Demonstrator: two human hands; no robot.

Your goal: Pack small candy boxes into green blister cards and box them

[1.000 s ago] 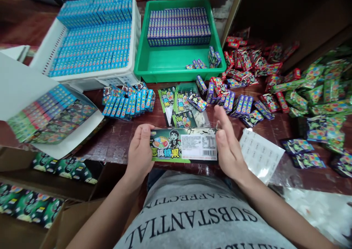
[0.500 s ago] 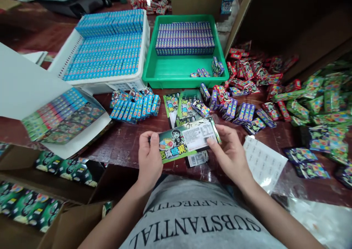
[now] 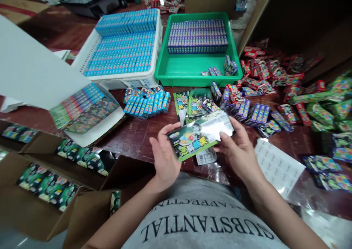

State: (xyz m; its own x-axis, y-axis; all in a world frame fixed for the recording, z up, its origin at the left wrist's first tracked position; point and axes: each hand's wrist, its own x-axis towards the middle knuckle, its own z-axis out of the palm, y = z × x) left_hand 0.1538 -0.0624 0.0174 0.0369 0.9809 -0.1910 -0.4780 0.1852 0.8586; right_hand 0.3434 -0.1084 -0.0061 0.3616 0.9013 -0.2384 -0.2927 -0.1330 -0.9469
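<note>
The candy packet (image 3: 202, 133) is green and black with yellow and blue lettering; the tray (image 3: 187, 66) is green, the basket (image 3: 131, 81) white (its small boxes (image 3: 122, 54) bright blue), the label sheet (image 3: 279, 167) white with grey printed rows, the T-shirt (image 3: 192, 207) grey with black capitals.

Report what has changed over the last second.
The packet, nearly level between both hands a second ago, now slants, its right end swung away from the body. The left hand has opened, its thumb off the packet; whether its fingers touch is unclear. The right hand, its fingers extended at first, now grips the packet's right end. The white basket and green tray look unchanged.
</note>
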